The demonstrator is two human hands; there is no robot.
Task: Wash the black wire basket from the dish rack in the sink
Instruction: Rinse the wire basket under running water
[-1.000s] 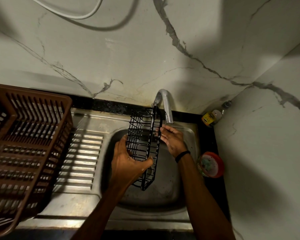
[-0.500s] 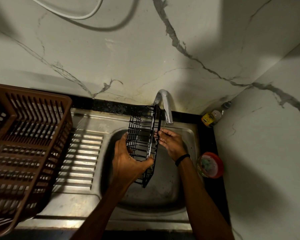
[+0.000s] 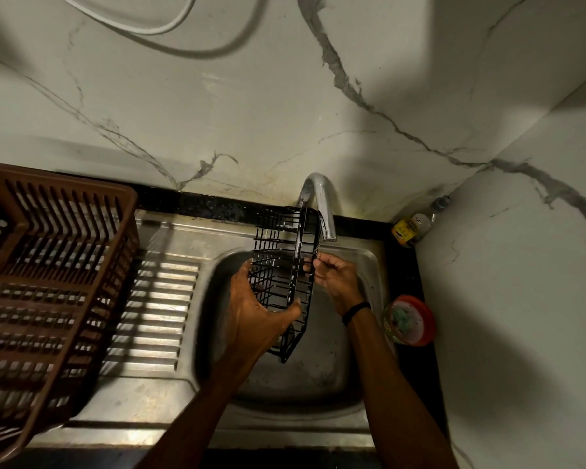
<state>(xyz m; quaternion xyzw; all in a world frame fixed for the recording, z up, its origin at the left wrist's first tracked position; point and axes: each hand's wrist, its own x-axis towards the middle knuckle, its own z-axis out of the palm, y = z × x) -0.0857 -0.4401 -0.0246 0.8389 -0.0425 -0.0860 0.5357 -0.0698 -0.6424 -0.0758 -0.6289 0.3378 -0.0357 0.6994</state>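
Holds the black wire basket [image 3: 281, 282] on edge at frame centre, above the sink [image 3: 318, 377], upper end right beside the faucet [image 3: 322, 211]. Clamps it from the left with the left hand [image 3: 254, 319], fingers and thumb curled round the wires. Pinches the right rim with the right hand [image 3: 335, 282]. Risks slipping from that light pinch on slick wire, dropping into the sink, or knocking the faucet when turned.

Yellow-labelled bottle [image 3: 411, 226] in corner, red tub [image 3: 408, 320], white cable [image 3: 142, 32]
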